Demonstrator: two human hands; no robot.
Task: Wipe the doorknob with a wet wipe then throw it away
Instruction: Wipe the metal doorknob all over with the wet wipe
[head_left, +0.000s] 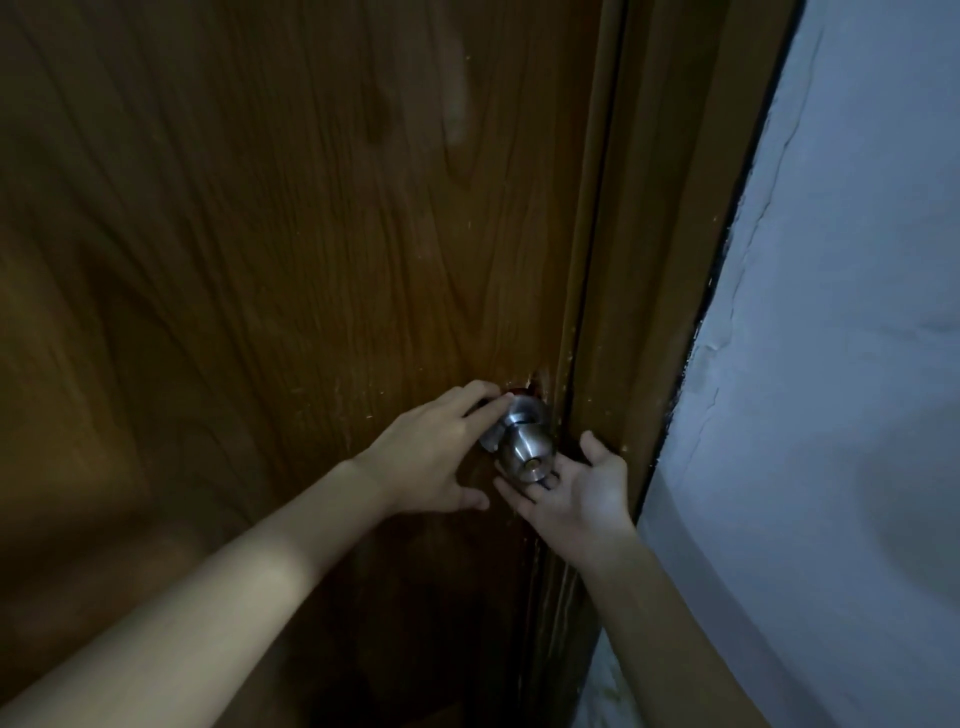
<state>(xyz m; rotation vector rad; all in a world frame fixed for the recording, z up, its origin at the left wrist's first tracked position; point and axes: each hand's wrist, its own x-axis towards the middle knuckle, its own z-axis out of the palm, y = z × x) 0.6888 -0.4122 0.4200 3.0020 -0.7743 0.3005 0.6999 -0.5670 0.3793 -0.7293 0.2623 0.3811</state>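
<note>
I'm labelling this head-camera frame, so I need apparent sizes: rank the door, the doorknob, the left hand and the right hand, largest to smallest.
1. door
2. left hand and right hand: alike, not ranked
3. doorknob

Doorknob (525, 453) on door (311, 234), left hand (431, 457) left, right hand (582, 493) below right, wall (841, 364) right.

Steel doorknob (525, 451) mounted on brown wooden door (270, 249), close to door frame (644, 291). Left hand (435, 452) laid against door left of doorknob, fingers (488, 404) stretched to round plate behind it. Right hand (576, 488) held palm-up below and right of doorknob, fingers spread beneath it. Pale wall (841, 332) seen right of frame. Wipe not discernible.
</note>
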